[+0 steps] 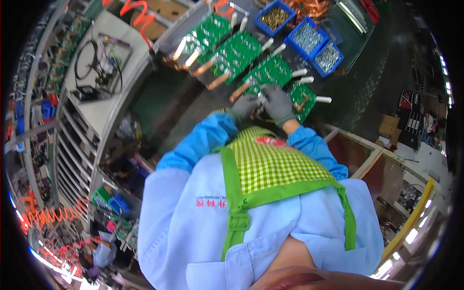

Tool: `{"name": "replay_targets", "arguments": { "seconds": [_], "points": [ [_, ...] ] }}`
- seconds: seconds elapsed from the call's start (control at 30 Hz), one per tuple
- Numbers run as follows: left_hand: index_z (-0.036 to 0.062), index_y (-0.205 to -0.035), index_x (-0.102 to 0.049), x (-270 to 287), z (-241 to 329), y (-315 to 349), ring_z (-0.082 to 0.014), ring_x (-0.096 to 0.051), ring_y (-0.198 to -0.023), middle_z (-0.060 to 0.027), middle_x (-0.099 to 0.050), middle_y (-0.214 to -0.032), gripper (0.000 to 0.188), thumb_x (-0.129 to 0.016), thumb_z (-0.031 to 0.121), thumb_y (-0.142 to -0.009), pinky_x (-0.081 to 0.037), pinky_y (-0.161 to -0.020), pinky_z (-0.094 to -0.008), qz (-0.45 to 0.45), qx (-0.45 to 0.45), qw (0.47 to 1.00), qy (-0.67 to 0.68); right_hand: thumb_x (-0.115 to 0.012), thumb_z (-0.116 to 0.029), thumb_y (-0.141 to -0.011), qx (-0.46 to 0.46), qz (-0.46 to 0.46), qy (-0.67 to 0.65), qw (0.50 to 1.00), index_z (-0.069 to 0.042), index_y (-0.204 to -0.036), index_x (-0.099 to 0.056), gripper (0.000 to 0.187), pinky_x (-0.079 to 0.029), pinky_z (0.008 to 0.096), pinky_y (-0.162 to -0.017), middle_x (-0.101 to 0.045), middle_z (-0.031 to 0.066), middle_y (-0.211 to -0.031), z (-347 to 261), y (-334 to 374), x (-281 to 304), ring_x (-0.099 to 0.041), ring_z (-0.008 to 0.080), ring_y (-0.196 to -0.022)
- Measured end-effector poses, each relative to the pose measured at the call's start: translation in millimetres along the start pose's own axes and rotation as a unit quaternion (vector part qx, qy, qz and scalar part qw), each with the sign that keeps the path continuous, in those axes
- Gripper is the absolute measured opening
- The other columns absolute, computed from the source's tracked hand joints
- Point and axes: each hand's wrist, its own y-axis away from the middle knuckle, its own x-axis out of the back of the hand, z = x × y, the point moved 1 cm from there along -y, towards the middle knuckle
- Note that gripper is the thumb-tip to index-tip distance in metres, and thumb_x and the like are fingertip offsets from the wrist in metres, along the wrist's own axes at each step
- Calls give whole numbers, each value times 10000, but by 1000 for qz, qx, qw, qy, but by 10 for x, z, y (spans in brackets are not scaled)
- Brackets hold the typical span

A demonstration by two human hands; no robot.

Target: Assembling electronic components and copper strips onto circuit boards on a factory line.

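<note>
Both my hands wear grey gloves and meet at the near edge of a row of green circuit boards. My left hand (245,107) is closed, its fingertips bunched by a small shiny part that I cannot make out. Right beside it, my right hand (278,103) curls its fingers inward toward the same spot; what they grip is hidden. Just beyond the fingers lies one green circuit board (273,71), with a copper bar (239,92) sticking out at its left. Another green circuit board (303,94), bearing a copper piece, sits right of my right hand.
Farther left on the bench are two more boards (240,51) (209,33) with copper and white bars. Blue bins of brass-coloured (274,17) and silvery fasteners (306,37) stand at the far right. A metal-railed conveyor (137,67) runs along the left, with an orange coiled hose (140,19) above.
</note>
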Motion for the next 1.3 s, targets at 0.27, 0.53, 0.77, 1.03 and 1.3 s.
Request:
{"name": "replay_targets", "arguments": {
  "seconds": [0.27,0.53,0.77,1.03,1.3],
  "points": [
    [-18,-939,-568,-109,42,15,-119,-556,-600,-79,-597,-773,156,-493,85,-847,-434,-489,-216,64,274,904,321,-573,-215,-785,30,-68,-48,996,-134,-934,-600,172,-479,401,-716,-563,124,-971,128,-4,81,-575,316,-848],
    [-25,-967,-567,-55,-110,-7,-124,-545,-584,-76,-588,-764,170,-502,76,-847,-427,-493,-225,49,253,920,295,-580,-228,-782,-15,-27,39,999,-108,-859,-607,145,-479,409,-676,-575,101,-918,4,-1,8,-588,306,-788],
    [-25,-927,-551,-49,-10,-42,-138,-551,-569,-80,-584,-755,144,-492,75,-842,-426,-481,-232,34,258,914,313,-590,-298,-781,-52,-41,82,994,-102,-946,-572,256,-474,423,-646,-570,113,-868,-121,-63,202,-584,315,-775],
    [-21,-944,-553,-65,-77,34,-125,-548,-584,-65,-584,-764,157,-508,103,-859,-432,-482,-222,35,257,912,319,-548,-204,-786,-33,-38,27,998,-100,-880,-585,145,-467,398,-694,-563,109,-898,-19,35,-23,-568,302,-824],
    [36,-836,-595,-56,-785,-34,-135,-551,-577,-75,-593,-744,197,-478,182,-900,-429,-494,-275,-4,140,973,185,-551,-161,-777,40,7,-50,998,-93,-910,-604,158,-447,408,-756,-556,138,-900,60,46,-92,-538,326,-864]
  ]
}}
